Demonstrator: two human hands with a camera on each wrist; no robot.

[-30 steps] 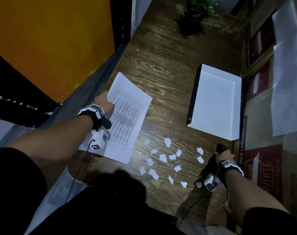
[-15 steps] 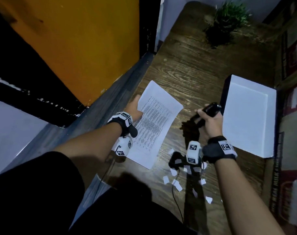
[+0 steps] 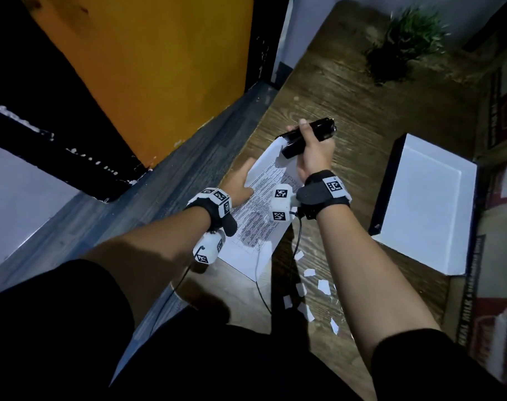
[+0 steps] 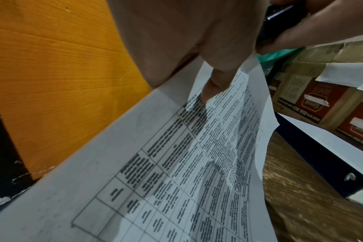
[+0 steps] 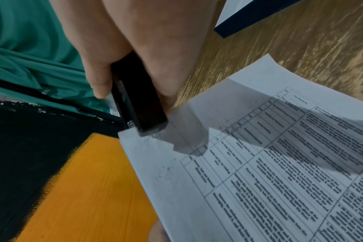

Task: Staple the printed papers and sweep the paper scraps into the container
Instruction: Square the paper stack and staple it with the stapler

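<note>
- Carried over from beside the container (image 3: 428, 204), the right hand (image 3: 314, 153) is gripping the stapler (image 5: 138, 99), its mouth now closing over the printed papers (image 5: 259, 172) corner.
- Only the left wrist view is showing the left hand (image 4: 189, 41) pinching the papers, thumb on top.
- Paper scraps (image 3: 323, 286) are lying behind the right wrist, seen only from the head.

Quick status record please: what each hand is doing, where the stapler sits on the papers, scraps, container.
left hand: holds the printed papers by their left edge, lifted off the table
right hand: grips the black stapler
stapler position: mouth over the papers' far corner
paper scraps: loose on the table, not yet swept
container: white tray on the right; no scraps seen inside
</note>
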